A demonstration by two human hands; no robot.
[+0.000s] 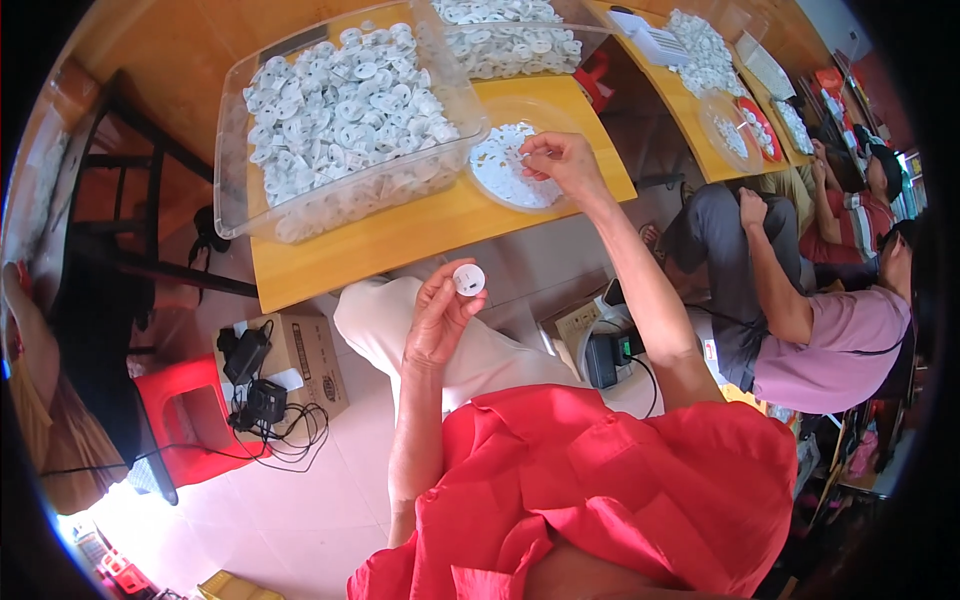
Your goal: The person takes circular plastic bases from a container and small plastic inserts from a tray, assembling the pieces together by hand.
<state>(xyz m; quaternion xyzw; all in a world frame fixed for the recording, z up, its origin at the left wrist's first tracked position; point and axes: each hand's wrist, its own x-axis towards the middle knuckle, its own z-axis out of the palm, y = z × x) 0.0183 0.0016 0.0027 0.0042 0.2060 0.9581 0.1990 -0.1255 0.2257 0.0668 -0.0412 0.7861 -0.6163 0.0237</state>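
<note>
Just off the table's near edge, over my lap, my left hand (436,320) pinches a small round white plastic disc (468,279) by its rim; a small dark slot shows on its face. My right hand (566,165) is above a round clear tray (541,108) holding many tiny white pieces (500,182). Its thumb and fingers are drawn together over the tray's right part. Whatever sits between those fingertips is too small to make out.
On the yellow table (350,262), a large clear bin (228,150) heaped with round white parts stands left of the tray. A second filled bin (515,45) is behind. Below are a red stool (165,385) and black adapters (245,355) with cables. Co-workers sit on the right.
</note>
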